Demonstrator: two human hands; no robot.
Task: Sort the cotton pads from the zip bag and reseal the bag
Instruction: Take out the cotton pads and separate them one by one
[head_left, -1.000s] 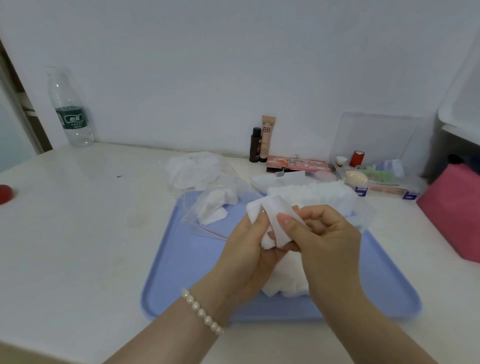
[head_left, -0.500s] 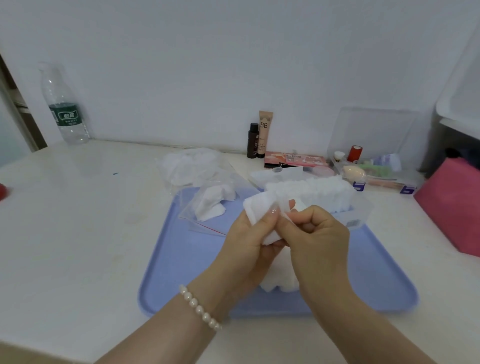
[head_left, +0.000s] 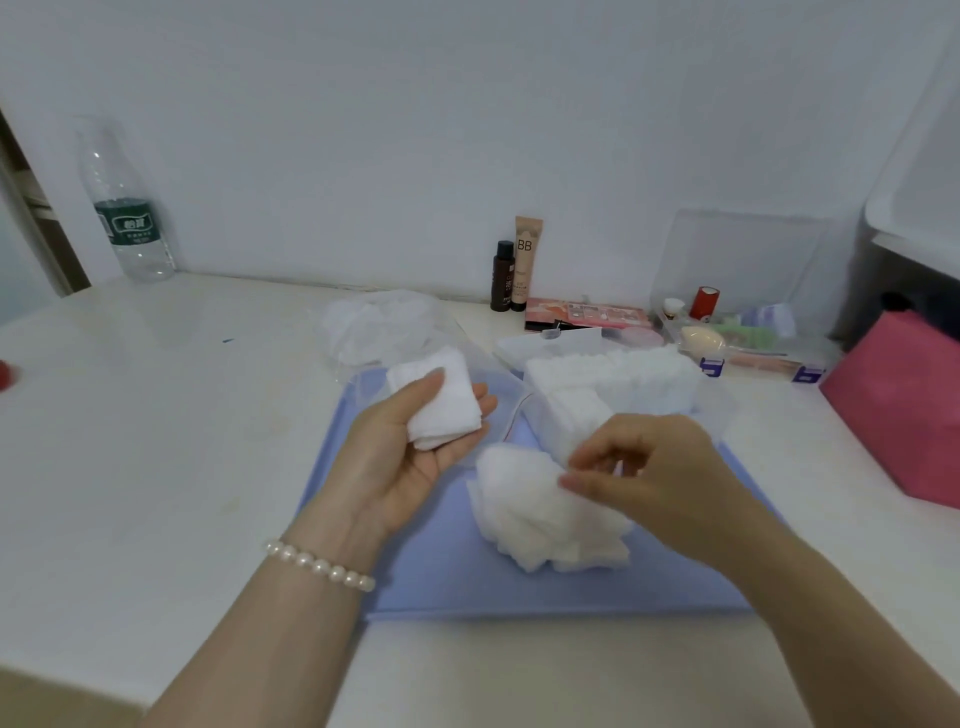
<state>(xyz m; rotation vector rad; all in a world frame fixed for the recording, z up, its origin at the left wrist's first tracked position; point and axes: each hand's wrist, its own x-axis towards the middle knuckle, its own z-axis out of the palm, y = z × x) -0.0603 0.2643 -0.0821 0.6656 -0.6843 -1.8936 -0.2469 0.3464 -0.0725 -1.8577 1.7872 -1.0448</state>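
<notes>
**Left hand stacks pads while right hand reaches the loose pile on the tray**

Head view, with the blue tray (head_left: 415, 582) as landmark. The left hand (head_left: 410, 447) sits palm-up over the tray's far-left part, thumb pressing a small stack of cotton pads (head_left: 441, 402) onto its fingers. The right hand (head_left: 654, 478) hovers over the tray's middle, fingers curled loosely inward with the tips close together just above the loose pile of pads (head_left: 540, 509); motion blur keeps me from telling whether a pad is pinched yet. Farther back on the tray's right part stands a neat row of pads (head_left: 623, 374). The zip bag (head_left: 488, 369), clear with a red seal line, lies open at the tray's far edge, mostly behind the left hand. Beyond the tray's far-left corner lies another clear bag of white pads (head_left: 374, 327).

Risks, as I judge them: the soft pads cling together, so a pinch could lift several at once. The thumb-held stack could fan out and slip if the palm tilts. A stray pad across the seal would stop the bag closing.
</notes>
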